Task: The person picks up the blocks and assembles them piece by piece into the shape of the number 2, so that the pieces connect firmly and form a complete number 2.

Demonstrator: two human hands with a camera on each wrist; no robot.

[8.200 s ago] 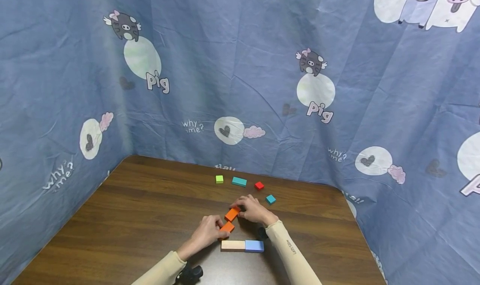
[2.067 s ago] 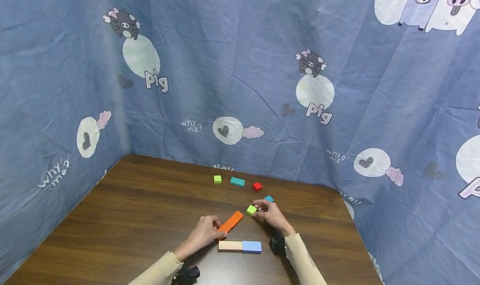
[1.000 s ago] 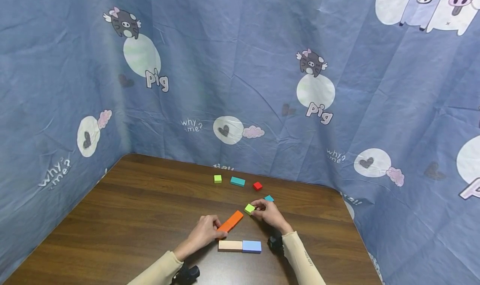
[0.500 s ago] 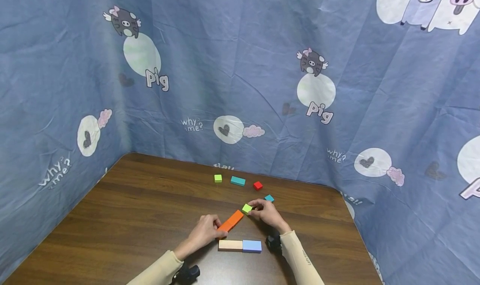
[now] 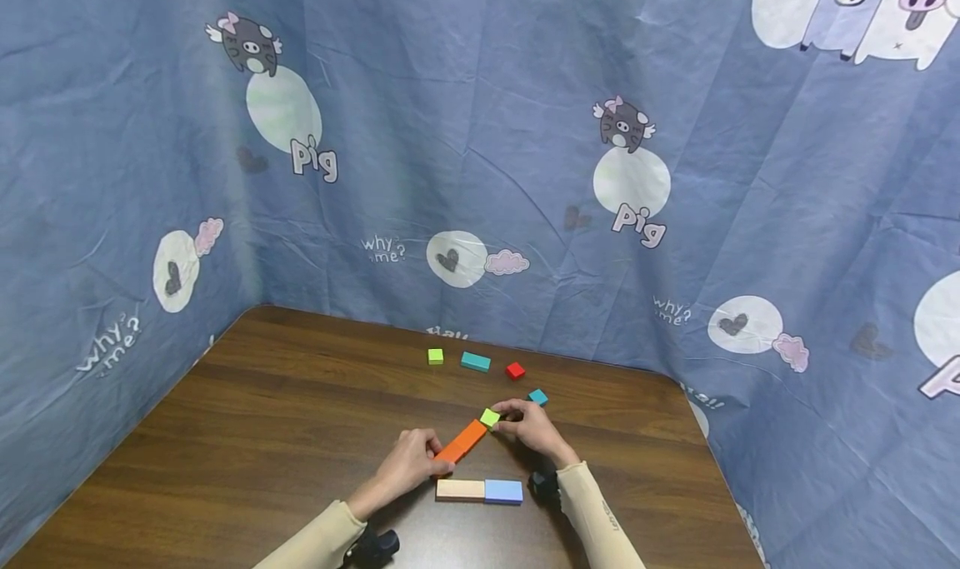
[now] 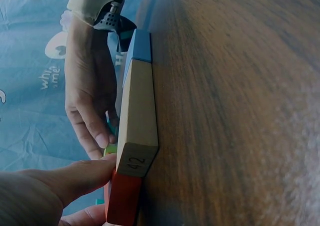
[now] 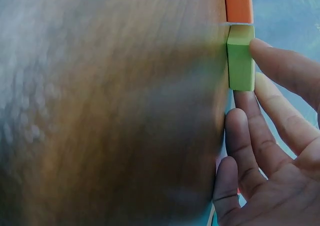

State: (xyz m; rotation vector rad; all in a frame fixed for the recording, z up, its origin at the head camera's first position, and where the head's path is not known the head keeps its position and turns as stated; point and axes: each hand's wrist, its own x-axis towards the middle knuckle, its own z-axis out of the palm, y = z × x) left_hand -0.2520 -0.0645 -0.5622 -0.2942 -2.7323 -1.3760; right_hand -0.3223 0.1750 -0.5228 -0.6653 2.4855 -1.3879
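Two orange blocks (image 5: 461, 444) lie end to end in a slanting row on the wooden table. My left hand (image 5: 407, 462) grips the near end of that row between thumb and fingers; in the left wrist view its thumb reaches the orange block (image 6: 123, 198). At the row's far end, my right hand (image 5: 531, 429) pinches a lime green block (image 5: 490, 418). The right wrist view has this green block (image 7: 241, 60) close against an orange block (image 7: 239, 4); whether they touch I cannot tell. In front lie a natural wood block (image 5: 461, 491) and a blue block (image 5: 503, 491), end to end.
Behind the hands are another lime green block (image 5: 436, 356), a long teal block (image 5: 476, 361), a red block (image 5: 515, 371) and a small teal block (image 5: 537, 397). A blue patterned curtain (image 5: 465, 177) hangs along the table's back and sides.
The two orange blocks, apart at first, now meet end to end. My right hand has brought the lime green block leftward to their far end. My left hand keeps its place in the latest frames.
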